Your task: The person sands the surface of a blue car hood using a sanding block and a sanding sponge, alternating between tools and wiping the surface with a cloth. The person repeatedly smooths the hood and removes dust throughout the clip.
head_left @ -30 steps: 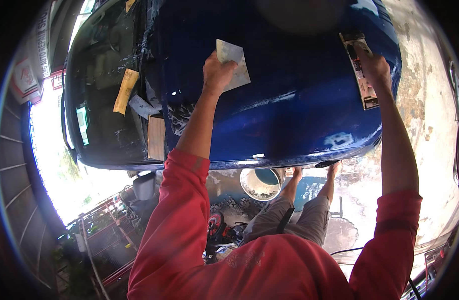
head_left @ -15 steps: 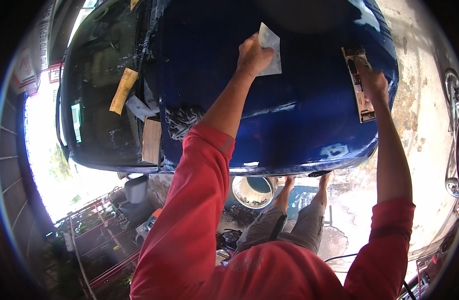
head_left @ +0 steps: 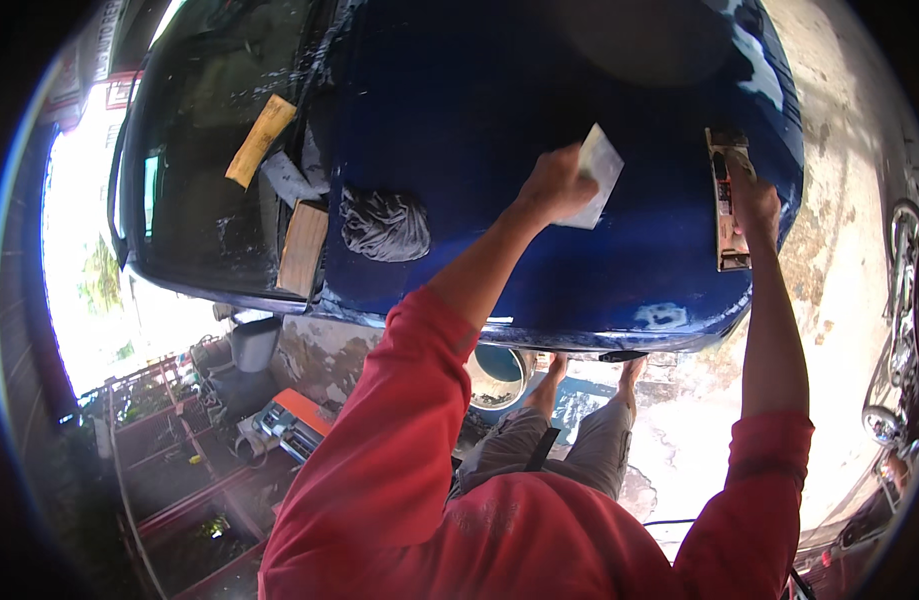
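a blue car [head_left: 459, 90] takes up most of the upper view. its windshield [head_left: 194, 225] lies to the left, its hood [head_left: 539, 285] to the right. the hood carries a pale, bare-looking patch [head_left: 661, 317] near its near edge. the person wears a red top [head_left: 539, 545] and stands at the side of the car, both forearms reaching over the hood. a pale bucket [head_left: 523, 385] stands on the ground, just beside the person's legs.

a long, narrow hand tool [head_left: 723, 220] is at the right-hand end of the hood. the right hand [head_left: 755, 207] is clamped on it, fingers wrapped around its grip. full contact with the paint cannot be confirmed.

a dark, crumpled cloth [head_left: 387, 227] rests on the hood, near the windshield. a wooden block [head_left: 302, 248] lies at the base of the glass, left of the cloth. a yellow strip [head_left: 260, 140] lies tilted on the windshield, above the block.

a thin, pale sheet [head_left: 606, 165] is over the middle of the hood, tilted. the left hand [head_left: 557, 187] is closed on its left side. whether the sheet touches the paint cannot be told. the two hands are well apart.
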A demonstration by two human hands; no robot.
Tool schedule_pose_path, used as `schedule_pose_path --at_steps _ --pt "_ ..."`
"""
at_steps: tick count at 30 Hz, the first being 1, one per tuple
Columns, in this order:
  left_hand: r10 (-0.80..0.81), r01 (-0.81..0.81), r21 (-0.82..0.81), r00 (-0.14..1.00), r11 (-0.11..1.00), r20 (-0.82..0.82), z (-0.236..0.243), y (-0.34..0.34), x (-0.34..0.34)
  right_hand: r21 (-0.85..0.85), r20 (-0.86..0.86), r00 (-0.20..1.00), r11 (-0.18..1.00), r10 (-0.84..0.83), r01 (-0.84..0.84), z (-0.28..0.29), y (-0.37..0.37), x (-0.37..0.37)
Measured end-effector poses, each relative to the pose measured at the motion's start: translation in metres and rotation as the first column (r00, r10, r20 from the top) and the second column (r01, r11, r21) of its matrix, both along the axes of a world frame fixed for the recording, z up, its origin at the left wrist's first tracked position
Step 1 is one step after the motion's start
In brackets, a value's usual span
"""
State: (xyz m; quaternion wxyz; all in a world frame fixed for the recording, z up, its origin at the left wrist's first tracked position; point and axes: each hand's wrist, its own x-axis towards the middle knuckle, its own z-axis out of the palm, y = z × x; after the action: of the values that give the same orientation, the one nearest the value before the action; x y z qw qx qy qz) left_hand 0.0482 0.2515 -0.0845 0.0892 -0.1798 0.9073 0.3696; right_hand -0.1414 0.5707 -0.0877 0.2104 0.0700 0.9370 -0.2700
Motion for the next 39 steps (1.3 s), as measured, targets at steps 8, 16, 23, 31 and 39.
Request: schedule_pose_path --at_steps 8,16,23,31,39 --pt "0.785 -0.666 0.434 0.588 0.606 -0.194 0.057 -0.079 0.211 0.003 -0.043 0.998 0.999 0.045 -0.045 -0.019 0.005 -0.005" --pt "0.608 -0.629 -0.002 0.752 0.778 -0.255 0.036 -0.059 0.157 -0.065 0.004 0.997 0.995 0.075 -0.075 -0.009 0.004 -0.003" --pt "0.777 -0.695 0.347 0.56 0.629 -0.288 0.01 -0.054 0.153 -0.082 -0.033 0.997 0.994 0.063 -0.066 -0.011 0.002 -0.001" --pt "0.885 -0.653 0.61 0.418 0.449 -0.205 0.016 -0.116 0.187 -0.13 -0.056 0.996 0.989 0.069 -0.075 -0.017 0.005 -0.005" --pt "0.802 -0.663 0.461 0.547 0.59 -0.241 -0.001 -0.034 0.308 -0.053 -0.111 0.989 0.993 0.097 -0.103 -0.035 0.01 -0.014"
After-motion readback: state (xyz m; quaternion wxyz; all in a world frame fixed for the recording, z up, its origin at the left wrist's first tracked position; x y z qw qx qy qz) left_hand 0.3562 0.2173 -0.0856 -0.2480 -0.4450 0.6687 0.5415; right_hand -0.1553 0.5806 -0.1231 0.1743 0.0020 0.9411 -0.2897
